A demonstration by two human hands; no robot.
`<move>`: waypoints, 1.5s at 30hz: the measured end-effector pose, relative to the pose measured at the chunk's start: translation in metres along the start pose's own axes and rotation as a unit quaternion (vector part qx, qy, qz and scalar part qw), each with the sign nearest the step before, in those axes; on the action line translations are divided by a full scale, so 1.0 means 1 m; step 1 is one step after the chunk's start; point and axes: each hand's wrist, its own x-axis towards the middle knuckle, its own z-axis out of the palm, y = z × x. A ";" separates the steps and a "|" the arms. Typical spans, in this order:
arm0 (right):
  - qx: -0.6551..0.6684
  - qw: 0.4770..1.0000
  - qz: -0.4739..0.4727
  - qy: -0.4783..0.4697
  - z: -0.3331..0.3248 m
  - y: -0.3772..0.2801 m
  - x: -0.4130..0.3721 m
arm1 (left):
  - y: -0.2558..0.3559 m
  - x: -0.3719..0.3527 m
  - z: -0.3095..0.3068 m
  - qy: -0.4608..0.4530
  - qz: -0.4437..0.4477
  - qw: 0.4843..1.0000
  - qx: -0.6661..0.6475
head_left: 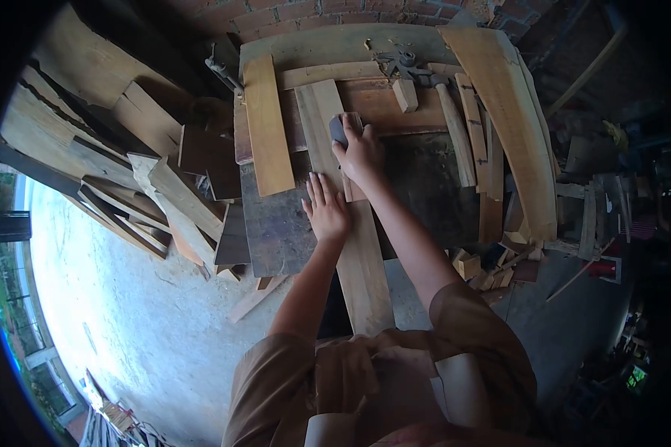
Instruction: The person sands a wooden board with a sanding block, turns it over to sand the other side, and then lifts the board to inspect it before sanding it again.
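Observation:
A long pale board (365, 264) runs from the middle of the workbench (276, 223) over its near edge towards my body. My left hand (327, 209) lies flat on this board with its fingers stretched out. Farther up, my right hand (361, 153) is wrapped round a small dark block (338, 130) that rests on the board near its right edge. Part of the block is hidden under my fingers. A yellowish plank (269, 127) lies to the left of the board.
A hammer (455, 130), a small wood block (405, 95) and dark metal parts (401, 65) lie at the back right. A wide curved plank (511, 134) covers the bench's right side. Boards (156, 112) lean at the left; offcuts (492, 272) lie at the lower right.

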 end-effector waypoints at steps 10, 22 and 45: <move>0.009 1.000 0.010 0.016 0.003 0.001 -0.014 | 0.000 -0.001 -0.002 0.011 0.001 1.000 -0.027; 0.045 0.996 -0.010 -0.082 -0.050 0.045 -0.235 | -0.002 -0.002 -0.003 0.031 -0.006 0.999 -0.035; -0.008 0.998 0.040 -0.053 0.012 0.000 0.086 | -0.001 -0.003 0.000 0.018 -0.027 0.999 -0.004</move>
